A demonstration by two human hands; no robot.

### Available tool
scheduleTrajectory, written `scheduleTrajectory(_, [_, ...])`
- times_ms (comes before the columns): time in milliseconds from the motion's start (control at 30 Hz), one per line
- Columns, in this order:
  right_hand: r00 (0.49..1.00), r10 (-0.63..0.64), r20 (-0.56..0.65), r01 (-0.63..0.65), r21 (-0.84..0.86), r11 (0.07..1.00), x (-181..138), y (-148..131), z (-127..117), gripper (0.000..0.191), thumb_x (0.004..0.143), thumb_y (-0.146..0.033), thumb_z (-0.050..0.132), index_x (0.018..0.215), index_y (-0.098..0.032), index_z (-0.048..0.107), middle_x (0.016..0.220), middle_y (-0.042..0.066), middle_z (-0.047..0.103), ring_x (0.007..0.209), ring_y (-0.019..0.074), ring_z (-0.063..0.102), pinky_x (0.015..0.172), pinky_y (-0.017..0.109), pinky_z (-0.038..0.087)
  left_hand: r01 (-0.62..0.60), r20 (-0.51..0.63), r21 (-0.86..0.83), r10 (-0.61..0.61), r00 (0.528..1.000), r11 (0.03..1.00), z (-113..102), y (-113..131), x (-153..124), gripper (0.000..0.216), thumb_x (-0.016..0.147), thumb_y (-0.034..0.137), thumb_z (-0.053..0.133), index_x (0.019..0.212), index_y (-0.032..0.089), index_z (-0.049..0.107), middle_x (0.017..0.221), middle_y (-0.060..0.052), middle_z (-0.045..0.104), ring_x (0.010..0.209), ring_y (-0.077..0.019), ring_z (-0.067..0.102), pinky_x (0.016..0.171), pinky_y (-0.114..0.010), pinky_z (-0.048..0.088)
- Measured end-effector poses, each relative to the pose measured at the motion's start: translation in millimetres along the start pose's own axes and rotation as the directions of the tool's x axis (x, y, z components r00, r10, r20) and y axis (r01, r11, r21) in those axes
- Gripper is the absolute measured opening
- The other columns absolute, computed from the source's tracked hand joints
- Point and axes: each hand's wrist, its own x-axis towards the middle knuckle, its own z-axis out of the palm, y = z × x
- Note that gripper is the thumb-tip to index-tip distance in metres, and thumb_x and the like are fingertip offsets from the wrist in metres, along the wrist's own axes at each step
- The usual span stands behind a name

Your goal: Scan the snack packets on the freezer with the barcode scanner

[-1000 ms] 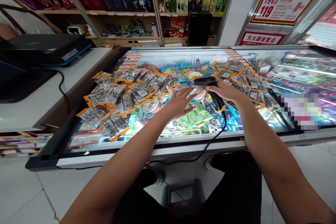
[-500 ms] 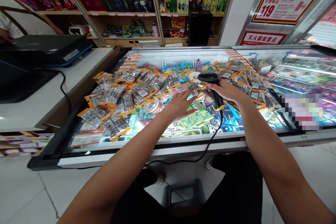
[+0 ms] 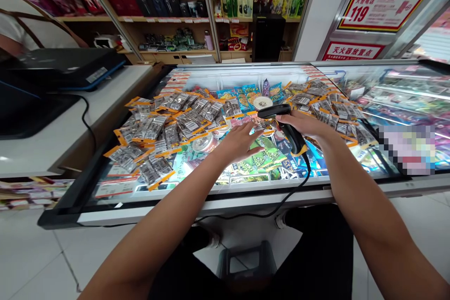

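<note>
Black scanner [image 3: 293, 138] more aslant in right hand [image 3: 305, 123] than before

Stocked, labelled shelves [image 3: 144, 19] and a glass-topped display case [image 3: 225, 204] show a shop

Both forearms [image 3: 168, 215] reach toward the far side, left hand [image 3: 237, 144] palm down, fingers [image 3: 248, 127] spread, right hand [image 3: 304, 123] curled gripping.

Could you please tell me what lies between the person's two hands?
In the head view, an orange-edged packet, partly hidden, lies between the left hand and the right hand, below the scanner it holds.
</note>
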Motion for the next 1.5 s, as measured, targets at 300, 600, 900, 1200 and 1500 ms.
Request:
scheduleTrajectory(300, [0.997, 0.008, -0.079, -0.007, 0.015, 1.000, -2, 1, -1, 0.045, 0.093, -0.064, 0.053, 0.090, -0.023, 0.070, 0.091, 0.008, 0.071, 0.075, 0.0229, 0.065, 0.066, 0.035, 0.051, 0.018, -0.028, 0.049, -0.017, 0.999, 0.999, -2, 3, 3, 0.059, 0.102, 0.061, 0.039, 0.150, 0.027, 0.046, 0.148, -0.014, 0.050, 0.141, -0.0338, 0.043, 0.109, -0.049, 0.040])
scheduleTrajectory(600, [0.976, 0.084, -0.198, -0.132, -0.240, 0.962, -3, 9, -13, 0.048, 0.092, -0.066, 0.051, 0.091, -0.023, 0.071, 0.086, 0.009, 0.071, 0.072, 0.0245, 0.065, 0.065, 0.037, 0.048, 0.310, -0.114, 0.170, -0.293, 0.949, 0.936, -13, -14, -5, 0.045, 0.101, 0.055, 0.046, 0.120, 0.020, 0.066, 0.127, -0.017, 0.059, 0.120, -0.0356, 0.058, 0.098, -0.049, 0.045])
scheduleTrajectory(900, [0.985, 0.133, -0.107, -0.118, 0.137, 0.984, -3, -4, 4, 0.040, 0.091, -0.063, 0.057, 0.099, -0.026, 0.071, 0.105, 0.008, 0.075, 0.093, 0.0281, 0.070, 0.081, 0.040, 0.055, -0.100, -0.036, 0.010, 0.101, 0.994, 0.995, -4, 4, 2, 0.055, 0.102, 0.055, 0.044, 0.149, 0.027, 0.047, 0.159, -0.009, 0.041, 0.146, -0.0290, 0.039, 0.116, -0.045, 0.036])
scheduleTrajectory(1200, [0.961, 0.274, 0.046, -0.261, 0.489, 0.832, 1, 5, -3, 0.040, 0.085, -0.060, 0.069, 0.082, -0.021, 0.066, 0.075, 0.009, 0.067, 0.060, 0.0201, 0.062, 0.053, 0.035, 0.057, 0.034, -0.025, 0.089, -0.031, 0.999, 0.995, 13, 6, 6, 0.071, 0.100, 0.067, 0.034, 0.156, 0.023, 0.041, 0.152, -0.017, 0.047, 0.142, -0.0357, 0.044, 0.112, -0.048, 0.037])
scheduleTrajectory(1500, [0.951, 0.297, 0.080, -0.297, 0.493, 0.818, -1, 0, -1, 0.038, 0.089, -0.056, 0.068, 0.081, -0.018, 0.068, 0.078, 0.009, 0.070, 0.062, 0.0176, 0.064, 0.053, 0.028, 0.058, 0.083, -0.022, 0.086, -0.082, 0.996, 0.993, 22, 31, 15, 0.092, 0.098, 0.073, 0.026, 0.161, 0.006, 0.027, 0.163, -0.021, 0.035, 0.148, -0.0362, 0.034, 0.116, -0.049, 0.032])
